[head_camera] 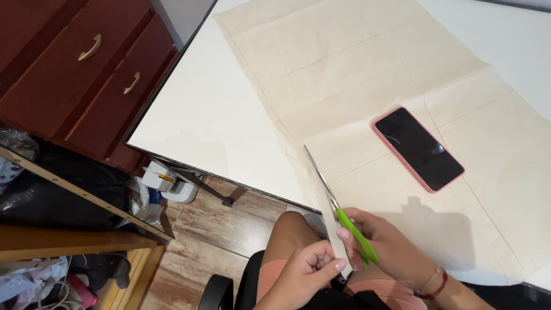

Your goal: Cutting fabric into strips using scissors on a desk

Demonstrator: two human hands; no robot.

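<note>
The cloth (367, 86) lies flat across the white table (218, 126), running from the far edge at 12 o'clock down to the near edge at 5 o'clock, with fold creases crossing it in a grid. A phone (417, 148) in a pink case rests screen-up on the cloth at about 3 o'clock from the scissor blades; by its position it appears to weigh the cloth down, though that is a judgement.

The right hand (390, 244) holds the scissors (338, 209) by their green handles, fingers through the loops and closed about them. The blades point toward 11 o'clock along the cloth's left edge and look nearly closed; the tip lies just over that edge. The wrist, with a red cord bracelet (433, 284), comes in from 5 o'clock, forearm low over the table edge.

The left hand (310, 270) sits at 7 o'clock from the scissors, fingers curled tight and pinching a narrow strip (334, 241) of the cloth just beside the blades. Held so, the strip is kept taut and lifted off the table edge, which judged from the grip gives the blades a firm line.

Below are the person's knee (293, 235), a wood floor (212, 229), and red-brown drawers (86, 74) at 10 o'clock.
</note>
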